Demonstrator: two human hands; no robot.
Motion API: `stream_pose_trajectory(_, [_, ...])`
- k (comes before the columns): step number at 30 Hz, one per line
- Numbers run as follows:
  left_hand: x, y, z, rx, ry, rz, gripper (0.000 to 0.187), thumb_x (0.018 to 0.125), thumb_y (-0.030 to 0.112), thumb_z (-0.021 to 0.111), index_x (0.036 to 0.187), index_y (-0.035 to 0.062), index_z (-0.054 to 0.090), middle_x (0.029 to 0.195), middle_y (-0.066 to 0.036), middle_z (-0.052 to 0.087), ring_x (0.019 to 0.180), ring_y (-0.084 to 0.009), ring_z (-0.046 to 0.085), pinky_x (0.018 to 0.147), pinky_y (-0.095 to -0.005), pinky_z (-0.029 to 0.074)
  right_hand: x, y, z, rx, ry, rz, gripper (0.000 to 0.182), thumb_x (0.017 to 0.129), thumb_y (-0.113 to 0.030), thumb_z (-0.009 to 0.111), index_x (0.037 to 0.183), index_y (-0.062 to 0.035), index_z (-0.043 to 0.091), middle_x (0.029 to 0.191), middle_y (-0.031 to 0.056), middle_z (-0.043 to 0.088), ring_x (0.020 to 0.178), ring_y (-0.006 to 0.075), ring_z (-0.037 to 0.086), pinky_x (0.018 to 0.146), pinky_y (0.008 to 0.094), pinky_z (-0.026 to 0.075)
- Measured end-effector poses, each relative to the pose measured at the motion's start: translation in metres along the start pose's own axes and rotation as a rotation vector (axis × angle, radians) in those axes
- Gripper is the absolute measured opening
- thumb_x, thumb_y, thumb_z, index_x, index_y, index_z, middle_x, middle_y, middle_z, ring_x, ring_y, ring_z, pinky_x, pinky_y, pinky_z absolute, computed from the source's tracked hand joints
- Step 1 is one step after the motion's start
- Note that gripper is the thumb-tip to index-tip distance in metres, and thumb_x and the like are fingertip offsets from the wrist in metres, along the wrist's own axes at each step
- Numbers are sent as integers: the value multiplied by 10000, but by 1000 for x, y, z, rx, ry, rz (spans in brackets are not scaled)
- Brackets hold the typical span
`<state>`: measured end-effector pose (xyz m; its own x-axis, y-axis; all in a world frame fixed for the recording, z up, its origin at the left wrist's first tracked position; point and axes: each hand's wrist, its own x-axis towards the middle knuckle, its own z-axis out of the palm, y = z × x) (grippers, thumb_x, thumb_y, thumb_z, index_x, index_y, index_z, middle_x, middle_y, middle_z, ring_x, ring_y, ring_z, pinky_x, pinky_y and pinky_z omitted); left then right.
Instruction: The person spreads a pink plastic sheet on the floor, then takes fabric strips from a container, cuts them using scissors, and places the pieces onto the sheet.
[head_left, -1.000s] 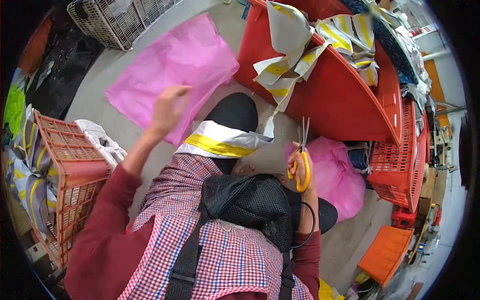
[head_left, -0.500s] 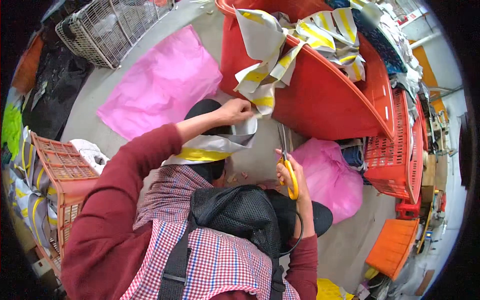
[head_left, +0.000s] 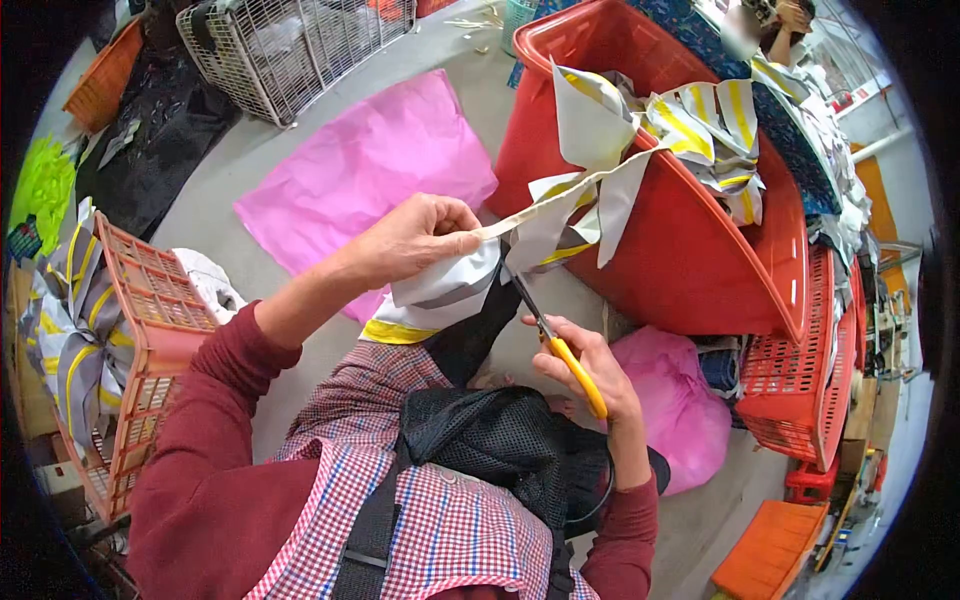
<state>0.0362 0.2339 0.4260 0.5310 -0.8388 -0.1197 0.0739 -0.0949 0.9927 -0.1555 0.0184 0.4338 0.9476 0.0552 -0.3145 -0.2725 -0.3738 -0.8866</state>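
Note:
My left hand (head_left: 415, 238) pinches a strip of grey fabric with yellow bands (head_left: 545, 205) that stretches up into the big red tub (head_left: 690, 250). More of the same fabric (head_left: 440, 295) hangs below the hand over my lap. My right hand (head_left: 590, 365) grips yellow-handled scissors (head_left: 555, 335), their blades pointing up-left and touching the fabric just right of my left hand. Several grey and yellow pieces (head_left: 700, 125) lie draped over the tub's rim.
A pink sheet (head_left: 365, 165) lies on the floor ahead. A wire basket (head_left: 290, 45) stands beyond it. An orange crate with striped fabric (head_left: 130, 340) is at my left. A pink bag (head_left: 675, 400) and red crates (head_left: 800, 390) are at my right.
My left hand has pulled the fabric strip out from the tub toward me. My right hand has tilted the scissors from upright to up-left and brought the blades to the fabric.

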Motion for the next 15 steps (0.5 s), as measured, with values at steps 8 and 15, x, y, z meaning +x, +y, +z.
stream_pose_trajectory(8, [-5, 5, 15, -80, -83, 52, 273, 924, 170, 593, 1095, -43, 593, 927, -40, 651, 792, -62, 595, 710, -213, 487, 6, -12, 4, 65, 107, 23, 451, 831, -225, 694, 1228, -42, 580, 928, 24, 552, 841, 132, 488, 809, 268, 423])
stream_pose_trajectory(15, [-11, 17, 8, -10, -89, 77, 279, 914, 157, 599, 1113, -40, 614, 932, -21, 652, 802, -61, 576, 723, -221, 482, 11, -33, 6, 93, 94, 84, 358, 849, -196, 680, 1181, -76, 621, 669, -19, 527, 572, 45, 451, 528, 200, 402])
